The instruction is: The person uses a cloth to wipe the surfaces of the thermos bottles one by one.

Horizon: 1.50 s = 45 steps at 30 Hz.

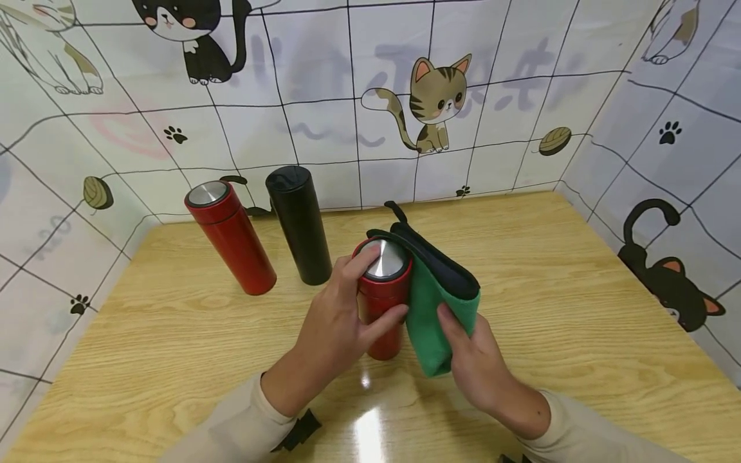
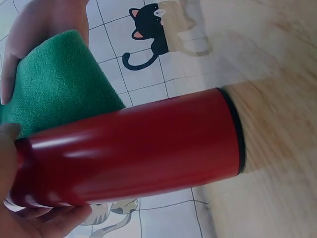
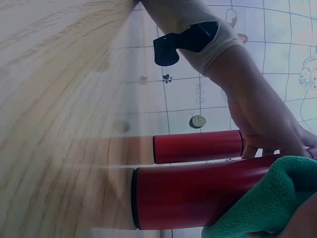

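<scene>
A red thermos bottle (image 1: 379, 292) with a silver-topped lid stands on the wooden table at the middle. My left hand (image 1: 332, 331) grips it near the top, its index finger lying on the lid and its thumb across the front. My right hand (image 1: 477, 363) pinches a folded green cloth (image 1: 428, 328), thumb on the near face. That cloth has a dark inner side and a black loop, and it lies along the bottle's right side. In the left wrist view, the fuzzy green cloth (image 2: 64, 84) overlaps the upper part of the red bottle (image 2: 143, 148).
Another red thermos bottle (image 1: 234, 244) and a black bottle (image 1: 301, 228) stand upright at the back left of the wooden table (image 1: 550, 302). A cat-patterned, grid-lined sheet (image 1: 324, 128) rises behind the table and along both sides.
</scene>
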Available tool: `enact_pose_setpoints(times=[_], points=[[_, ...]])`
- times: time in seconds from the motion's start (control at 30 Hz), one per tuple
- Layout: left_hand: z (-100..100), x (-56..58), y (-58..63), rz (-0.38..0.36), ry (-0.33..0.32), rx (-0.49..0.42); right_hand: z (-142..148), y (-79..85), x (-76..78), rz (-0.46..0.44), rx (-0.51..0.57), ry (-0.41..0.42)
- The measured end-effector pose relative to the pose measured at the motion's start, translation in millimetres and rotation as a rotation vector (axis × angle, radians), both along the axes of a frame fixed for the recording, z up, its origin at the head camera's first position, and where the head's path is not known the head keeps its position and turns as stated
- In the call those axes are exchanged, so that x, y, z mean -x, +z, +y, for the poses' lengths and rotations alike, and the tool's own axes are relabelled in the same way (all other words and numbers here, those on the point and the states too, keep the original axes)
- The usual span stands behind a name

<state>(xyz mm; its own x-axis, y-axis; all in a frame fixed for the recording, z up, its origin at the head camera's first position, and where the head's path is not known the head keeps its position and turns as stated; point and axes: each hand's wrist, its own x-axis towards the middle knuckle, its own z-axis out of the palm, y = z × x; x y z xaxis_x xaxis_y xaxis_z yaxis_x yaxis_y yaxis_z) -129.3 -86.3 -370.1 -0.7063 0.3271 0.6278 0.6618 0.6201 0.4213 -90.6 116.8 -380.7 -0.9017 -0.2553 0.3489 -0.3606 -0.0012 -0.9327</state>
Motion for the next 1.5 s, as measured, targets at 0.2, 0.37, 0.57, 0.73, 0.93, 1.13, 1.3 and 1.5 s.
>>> enact_pose_setpoints(times=[0.2, 0.37, 0.57, 0.73, 0.93, 1.13, 1.3, 1.5], points=[[-2.7, -2.3, 0.6, -0.004, 0.023, 0.053, -2.5, -4.4, 2.3, -0.022, 0.004, 0.001], [-1.3, -3.3, 0.0, 0.049, 0.034, 0.068, -3.8, -7.0, 7.9, -0.041, -0.025, 0.008], [-0.1, -5.0, -1.2, 0.016, 0.021, 0.035, -5.1, -10.2, 13.0, -0.106, -0.08, -0.021], [4.2, -5.8, -3.7, -0.211, 0.017, -0.08, -4.9, -10.8, 14.1, -0.168, -0.098, -0.034], [10.2, -8.2, -7.6, -0.312, 0.019, -0.094, -4.2, -8.7, 11.0, -0.191, -0.072, 0.008], [12.7, -10.0, -6.0, -0.172, 0.004, -0.038, -1.4, -3.9, 5.2, -0.168, 0.0, 0.079], [10.2, -9.7, -2.3, 0.003, 0.047, 0.066, 0.6, 1.0, 2.1, -0.136, 0.034, 0.056], [0.4, -5.0, 2.8, 0.151, 0.139, 0.153, 0.9, 4.7, 2.1, -0.103, 0.082, -0.042]])
